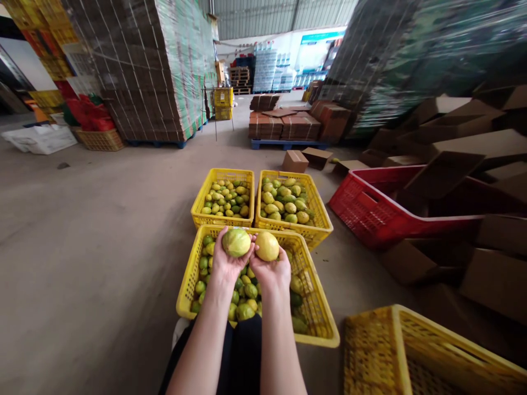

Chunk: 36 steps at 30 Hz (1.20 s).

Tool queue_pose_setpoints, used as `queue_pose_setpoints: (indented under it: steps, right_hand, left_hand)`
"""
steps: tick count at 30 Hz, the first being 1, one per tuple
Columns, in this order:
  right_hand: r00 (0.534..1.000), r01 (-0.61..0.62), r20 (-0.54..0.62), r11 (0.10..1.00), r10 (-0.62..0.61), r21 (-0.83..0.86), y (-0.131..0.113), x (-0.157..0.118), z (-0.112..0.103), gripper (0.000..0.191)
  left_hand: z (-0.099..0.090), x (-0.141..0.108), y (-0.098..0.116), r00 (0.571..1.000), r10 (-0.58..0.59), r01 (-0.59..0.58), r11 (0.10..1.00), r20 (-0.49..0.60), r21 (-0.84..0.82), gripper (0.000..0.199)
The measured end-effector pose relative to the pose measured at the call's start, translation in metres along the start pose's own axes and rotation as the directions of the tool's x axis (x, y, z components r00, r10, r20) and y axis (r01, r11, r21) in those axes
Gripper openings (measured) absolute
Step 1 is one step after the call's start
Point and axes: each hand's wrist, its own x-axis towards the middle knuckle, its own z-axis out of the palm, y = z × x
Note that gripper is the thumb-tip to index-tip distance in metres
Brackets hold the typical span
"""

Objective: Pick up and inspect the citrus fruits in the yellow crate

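Palm up, my left hand (225,267) holds a greenish-yellow lemon (236,242), its fingers cupped around the underside. Beside it my right hand (272,271) cradles a smoother, yellower lemon (267,246). The two hands are close together, fingertips nearly meeting. Both are above a large yellow crate (319,285), which holds many green and yellow lemons (246,311); my forearms hide part of them. Just beyond stand two more yellow crates, the left one (223,219) with smaller, mostly yellow fruit and the right one (310,233) with larger yellow-green fruit.
At the lower right is another yellow crate (395,351). A red crate (362,211) with cardboard inside stands among loose cardboard boxes (494,280). Flattened cartons (265,126) lie on a blue pallet (284,145). Tall wrapped stacks (135,71) rise on both sides.
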Motion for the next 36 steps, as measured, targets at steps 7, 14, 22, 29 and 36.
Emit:
queue_pose_setpoints:
  steps: [7,14,22,29,36]
  right_hand:
    - [1.000,0.004,0.004,0.999,-0.004,0.031,0.000,-0.004,0.000,0.025]
    - [0.999,0.030,0.040,1.000,-0.030,-0.007,0.002,-0.014,0.001,0.030]
    - [0.998,0.057,0.019,0.998,-0.057,-0.032,0.004,-0.017,-0.001,0.036]
    - [0.998,0.011,-0.057,1.000,-0.012,-0.025,0.002,-0.003,-0.003,0.029]
    - [0.994,0.013,-0.106,0.999,-0.016,-0.032,-0.002,0.000,-0.001,0.024]
  left_hand:
    - [-0.007,0.000,-0.005,0.994,-0.002,-0.022,0.975,-0.108,-0.222,0.038]
    - [-0.008,-0.002,-0.005,0.999,0.044,-0.036,0.970,0.026,-0.239,0.029]
    - [-0.008,-0.007,-0.006,0.997,0.069,-0.072,0.969,-0.018,-0.235,0.037]
    - [-0.007,-0.002,-0.005,0.989,0.139,-0.145,0.964,-0.042,-0.223,0.035]
    - [-0.003,-0.001,-0.008,0.988,0.154,-0.146,0.961,0.014,-0.233,0.036]
